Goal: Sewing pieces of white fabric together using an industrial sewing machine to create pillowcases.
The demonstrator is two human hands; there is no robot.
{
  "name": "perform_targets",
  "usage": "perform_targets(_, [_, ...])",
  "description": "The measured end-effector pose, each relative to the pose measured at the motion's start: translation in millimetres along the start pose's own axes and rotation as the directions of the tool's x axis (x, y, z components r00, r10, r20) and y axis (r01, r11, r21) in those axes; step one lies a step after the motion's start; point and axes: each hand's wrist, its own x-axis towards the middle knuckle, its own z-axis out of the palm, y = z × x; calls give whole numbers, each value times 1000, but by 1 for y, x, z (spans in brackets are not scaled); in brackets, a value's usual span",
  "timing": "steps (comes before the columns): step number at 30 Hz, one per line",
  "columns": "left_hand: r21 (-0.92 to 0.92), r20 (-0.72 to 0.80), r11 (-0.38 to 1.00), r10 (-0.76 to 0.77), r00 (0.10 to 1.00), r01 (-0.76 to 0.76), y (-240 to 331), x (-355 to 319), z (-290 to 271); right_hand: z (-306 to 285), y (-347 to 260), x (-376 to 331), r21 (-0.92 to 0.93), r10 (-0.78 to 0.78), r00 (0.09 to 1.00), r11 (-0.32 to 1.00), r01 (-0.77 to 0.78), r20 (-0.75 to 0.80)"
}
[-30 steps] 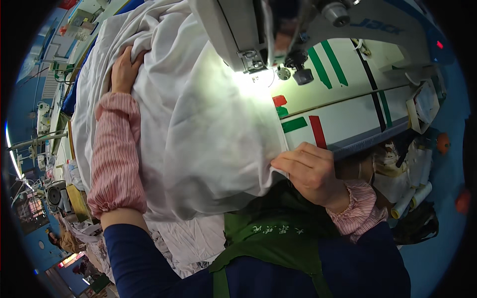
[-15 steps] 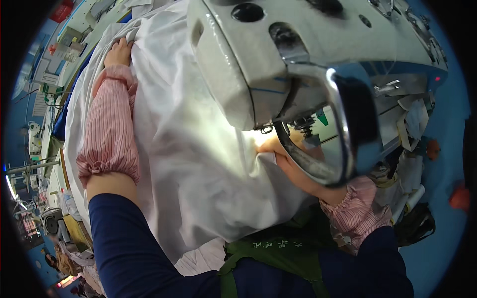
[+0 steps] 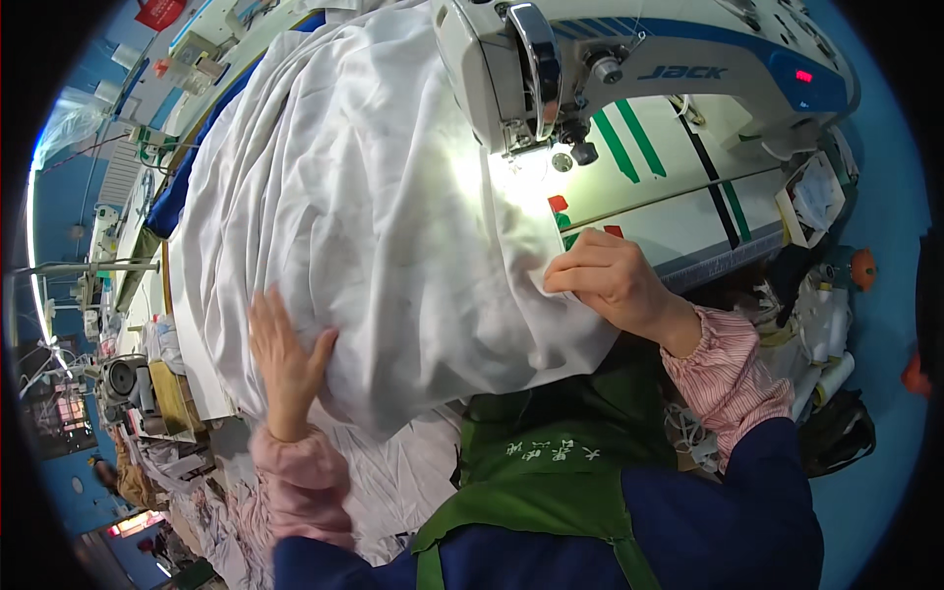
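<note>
A broad, soft white cloth (image 3: 393, 226) lies in front of the person between the hands and beyond them, its loose folds running away from the body, its right edge leading up to the needle area of the hard, glossy sewing machine (image 3: 678, 57). The right hand (image 3: 615, 280), nearer to that needle area, pinches the cloth's thin edge; the left hand (image 3: 288, 359) is spread wide over the rippled left side, slightly blurred, its contact unclear.
</note>
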Motion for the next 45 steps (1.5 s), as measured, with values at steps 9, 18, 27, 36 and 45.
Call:
perform_targets(9, [-354, -150, 928, -179, 972, 116, -97, 82, 67, 17, -2, -3, -42, 130, 984, 990, -137, -124])
perform_targets(18, [215, -88, 961, -160, 983, 175, -190, 244, 97, 16, 7, 11, -39, 190, 977, 980, -195, -101])
perform_targets(27, [86, 170, 973, -228, 959, 216, -204, 272, 86, 16, 21, 28, -61, 251, 967, 965, -253, -42])
perform_targets(36, [-532, -75, 778, 352, 933, -336, 73, 103, -43, 25, -30, -37, -47, 23, 993, 998, -28, -115])
perform_targets(45, [-581, -356, 472, 585, 729, -663, 195, -12, 15, 33, -34, -63, -207, -57, 964, 978, 2, -258])
